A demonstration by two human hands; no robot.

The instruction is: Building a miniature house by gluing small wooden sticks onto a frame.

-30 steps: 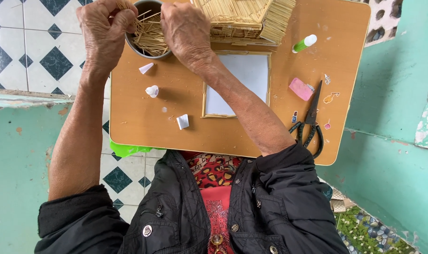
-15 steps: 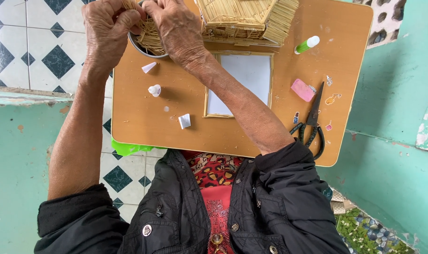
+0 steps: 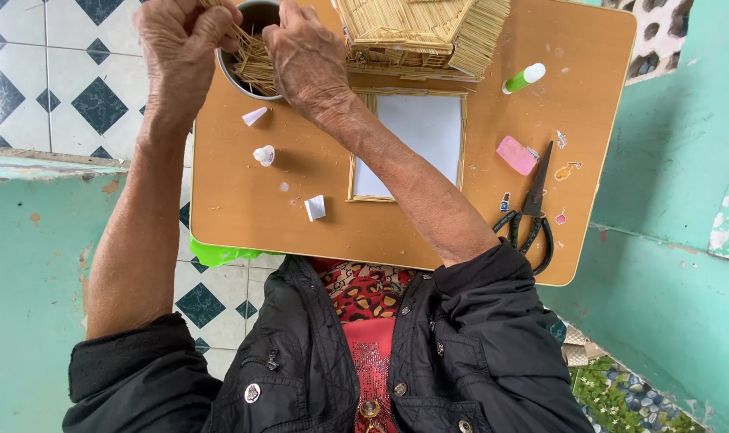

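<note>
up top, both hands work a bundle of thin pale straw sticks [image 3: 252, 56] above a round dark metal cup [image 3: 256, 44] on the orange wooden bench [image 3: 244, 216]. left hand [image 3: 184, 48] fingers are closed, pinching sticks; right hand [image 3: 308, 56] fingers curl over the bundle. a green-and-white glue tube [image 3: 523, 78] lies well to the right. since half a second ago, both hands have drawn slightly apart.

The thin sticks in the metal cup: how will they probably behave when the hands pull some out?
The thin sticks look light and stiff but probably snap easily, being so slender. The bunch splays between the left hand and right hand, so loose ones may slip out. The metal cup might tip.
</note>
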